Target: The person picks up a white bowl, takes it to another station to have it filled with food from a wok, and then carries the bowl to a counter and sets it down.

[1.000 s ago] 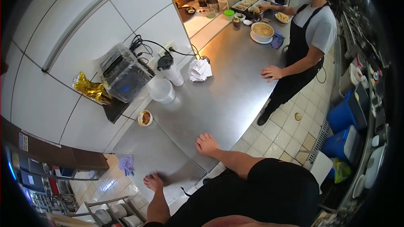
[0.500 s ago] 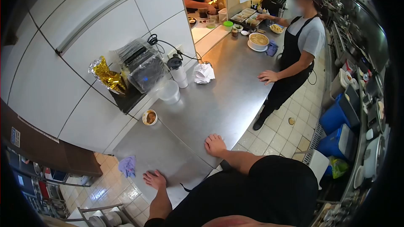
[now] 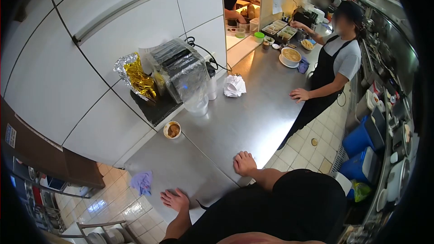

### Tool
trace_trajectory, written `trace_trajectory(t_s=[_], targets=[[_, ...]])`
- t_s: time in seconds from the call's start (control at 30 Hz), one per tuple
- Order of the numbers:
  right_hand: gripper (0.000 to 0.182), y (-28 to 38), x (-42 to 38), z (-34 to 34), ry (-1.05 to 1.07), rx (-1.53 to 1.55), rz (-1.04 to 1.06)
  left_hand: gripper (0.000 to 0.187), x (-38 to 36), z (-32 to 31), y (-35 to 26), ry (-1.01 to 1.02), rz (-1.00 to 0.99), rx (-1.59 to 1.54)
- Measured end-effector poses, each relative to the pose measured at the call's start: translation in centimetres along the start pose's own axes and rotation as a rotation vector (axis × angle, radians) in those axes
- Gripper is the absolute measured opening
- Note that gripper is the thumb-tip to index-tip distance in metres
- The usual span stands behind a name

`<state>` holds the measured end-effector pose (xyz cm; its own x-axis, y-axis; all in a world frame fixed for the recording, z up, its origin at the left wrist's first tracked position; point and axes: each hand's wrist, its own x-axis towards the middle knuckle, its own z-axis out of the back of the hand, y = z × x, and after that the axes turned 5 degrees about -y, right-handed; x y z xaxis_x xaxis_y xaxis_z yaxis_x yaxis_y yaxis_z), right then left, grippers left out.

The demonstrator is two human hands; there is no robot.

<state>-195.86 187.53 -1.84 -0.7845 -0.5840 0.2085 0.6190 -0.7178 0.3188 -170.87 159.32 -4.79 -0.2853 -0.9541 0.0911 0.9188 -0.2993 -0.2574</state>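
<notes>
Steel-grey counter [image 3: 235, 122]; gold foil [image 3: 138, 79]; purple cloth [image 3: 142, 182]; black apron [image 3: 323, 79].

Bright overhead light, glare on steel counter [image 3: 253, 117], fisheye-warped dark edges.

Both palms are lying flat on the steel counter [image 3: 235, 122], the left hand [image 3: 175, 199] at the lower centre, the right hand [image 3: 244, 162] just above it to the right. Bare steel is stretching away toward the upper right. A small bowl [image 3: 172, 129], a plastic-wrapped appliance [image 3: 181, 70] and crumpled paper [image 3: 234, 85] are crowding the wall side (left of centre). A co-worker's hand [image 3: 300, 94] is resting on the counter's right edge.
</notes>
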Motion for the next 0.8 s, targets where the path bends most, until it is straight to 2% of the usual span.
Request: trace_trajectory(t_s=[0.13,0.23,0.8], targets=[[0.019,0.10,0.34,0.13,0.050,-0.016,-0.022,0.066,0.18,-0.16,0.13,-0.005,-0.006,0.005],[0.020,0.02,0.28,0.12,-0.009,0.005,0.007,0.066,-0.09,-0.31,0.17,-0.011,-0.009,0.008],[0.020,-0.66,-0.51,0.01,-0.039,0.030,0.015,0.066,-0.55,-0.37,0.15,-0.037,-0.014,0.014]])
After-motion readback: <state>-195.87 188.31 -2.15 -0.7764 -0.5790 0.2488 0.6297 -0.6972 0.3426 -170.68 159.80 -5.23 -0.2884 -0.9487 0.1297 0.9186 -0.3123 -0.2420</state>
